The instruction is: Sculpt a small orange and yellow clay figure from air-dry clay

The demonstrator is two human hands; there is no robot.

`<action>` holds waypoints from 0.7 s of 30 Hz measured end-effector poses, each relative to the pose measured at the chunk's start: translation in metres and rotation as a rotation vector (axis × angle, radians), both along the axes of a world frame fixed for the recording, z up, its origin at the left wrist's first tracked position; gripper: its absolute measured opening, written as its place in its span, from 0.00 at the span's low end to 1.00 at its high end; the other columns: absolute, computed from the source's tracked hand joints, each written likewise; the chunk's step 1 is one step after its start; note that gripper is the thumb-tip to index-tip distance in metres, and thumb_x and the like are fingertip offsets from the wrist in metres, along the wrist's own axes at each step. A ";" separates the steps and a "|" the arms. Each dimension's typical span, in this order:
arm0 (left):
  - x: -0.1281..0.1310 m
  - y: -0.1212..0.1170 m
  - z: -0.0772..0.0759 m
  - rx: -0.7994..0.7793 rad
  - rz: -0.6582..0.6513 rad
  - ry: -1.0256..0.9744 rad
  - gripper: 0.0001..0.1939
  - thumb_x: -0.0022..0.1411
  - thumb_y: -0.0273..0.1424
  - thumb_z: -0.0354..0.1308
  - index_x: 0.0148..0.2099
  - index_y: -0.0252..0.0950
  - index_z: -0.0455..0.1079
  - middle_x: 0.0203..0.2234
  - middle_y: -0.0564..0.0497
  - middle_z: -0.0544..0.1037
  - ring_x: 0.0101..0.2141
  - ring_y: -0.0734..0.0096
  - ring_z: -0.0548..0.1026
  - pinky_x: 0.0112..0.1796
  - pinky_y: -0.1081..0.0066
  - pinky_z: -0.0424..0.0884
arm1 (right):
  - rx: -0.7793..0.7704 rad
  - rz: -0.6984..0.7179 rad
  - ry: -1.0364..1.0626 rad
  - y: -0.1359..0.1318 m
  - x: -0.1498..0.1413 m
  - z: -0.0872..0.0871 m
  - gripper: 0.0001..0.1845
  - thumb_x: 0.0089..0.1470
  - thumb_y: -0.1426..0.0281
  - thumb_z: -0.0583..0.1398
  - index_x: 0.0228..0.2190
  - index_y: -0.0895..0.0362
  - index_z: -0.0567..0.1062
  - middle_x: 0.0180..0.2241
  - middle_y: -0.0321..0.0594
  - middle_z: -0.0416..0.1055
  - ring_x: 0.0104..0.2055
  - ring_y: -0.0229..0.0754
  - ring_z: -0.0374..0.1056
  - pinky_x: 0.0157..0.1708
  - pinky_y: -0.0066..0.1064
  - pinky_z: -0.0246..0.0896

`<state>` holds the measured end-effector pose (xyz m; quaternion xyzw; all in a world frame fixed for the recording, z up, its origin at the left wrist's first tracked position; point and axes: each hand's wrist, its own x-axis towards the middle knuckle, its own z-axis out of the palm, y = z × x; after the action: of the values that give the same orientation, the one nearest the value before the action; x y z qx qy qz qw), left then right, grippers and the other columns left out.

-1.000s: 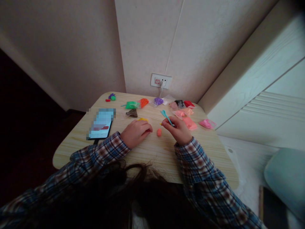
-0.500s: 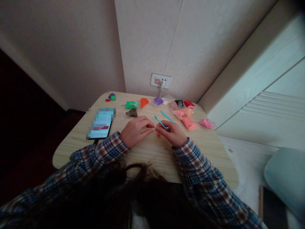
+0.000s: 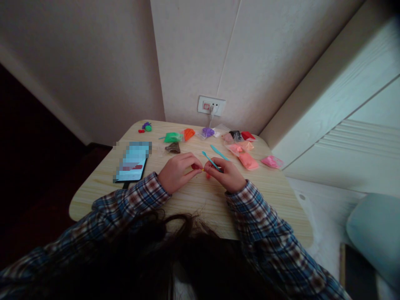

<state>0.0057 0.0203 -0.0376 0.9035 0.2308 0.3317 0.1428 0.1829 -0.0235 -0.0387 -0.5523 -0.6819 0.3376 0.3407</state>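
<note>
1) Beige wood-grain table (image 3: 200, 192) against a wall with a white socket (image 3: 211, 106); all work lies on its top, between two plaid sleeves (image 3: 150, 189)
2) Phone (image 3: 134, 160) on the table's left part, screen lit, partly pixelated
3) Left hand (image 3: 179, 171): thumb and forefinger brought together on one side of the yellow piece, palm hollow
4) Right hand (image 3: 228, 175): grasping a slim teal tool, handle slanting up past the fingers; its thumb and forefinger also meet the yellow piece
5) Bags of coloured material along the back and right: green bag (image 3: 172, 137), orange bag (image 3: 189, 134), brown bag (image 3: 173, 148), purple bag (image 3: 208, 132), coral bag (image 3: 248, 161), pink bag (image 3: 271, 161), more between
6) Held teal tool (image 3: 210, 160); second teal tool (image 3: 219, 152) lying just beyond the right hand
7) Small cluster (image 3: 147, 127) at the back left corner, purple, green and red; judged done and set aside
8) Coral lump (image 3: 208, 176) under the right fingertips, partly hidden; judged roughly formed, finish unclear
9) Yellow piece (image 3: 203, 169) between both hands' fingertips, shape too small to read; judged mid-work, its shaping and setting down not yet done
</note>
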 end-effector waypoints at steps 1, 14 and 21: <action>0.000 0.000 0.000 0.000 -0.001 -0.002 0.05 0.58 0.29 0.56 0.33 0.32 0.70 0.27 0.51 0.73 0.30 0.73 0.71 0.35 0.73 0.67 | -0.003 0.004 0.008 0.000 0.000 0.000 0.13 0.49 0.60 0.54 0.25 0.58 0.69 0.20 0.34 0.61 0.24 0.35 0.57 0.27 0.29 0.53; 0.000 0.000 0.000 0.032 -0.003 -0.019 0.04 0.58 0.27 0.56 0.31 0.32 0.68 0.26 0.52 0.73 0.30 0.73 0.71 0.34 0.74 0.66 | -0.023 -0.018 0.044 -0.001 -0.001 0.001 0.15 0.47 0.57 0.56 0.26 0.57 0.70 0.20 0.33 0.62 0.24 0.35 0.57 0.26 0.29 0.52; 0.000 0.000 0.000 0.045 -0.007 -0.001 0.04 0.58 0.27 0.54 0.32 0.33 0.68 0.26 0.52 0.72 0.29 0.73 0.71 0.33 0.73 0.66 | -0.023 -0.009 0.042 0.000 -0.001 0.000 0.14 0.47 0.59 0.57 0.27 0.58 0.70 0.17 0.30 0.60 0.21 0.32 0.51 0.24 0.27 0.48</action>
<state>0.0058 0.0203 -0.0380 0.9071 0.2202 0.3368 0.1235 0.1818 -0.0239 -0.0382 -0.5519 -0.6683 0.3553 0.3501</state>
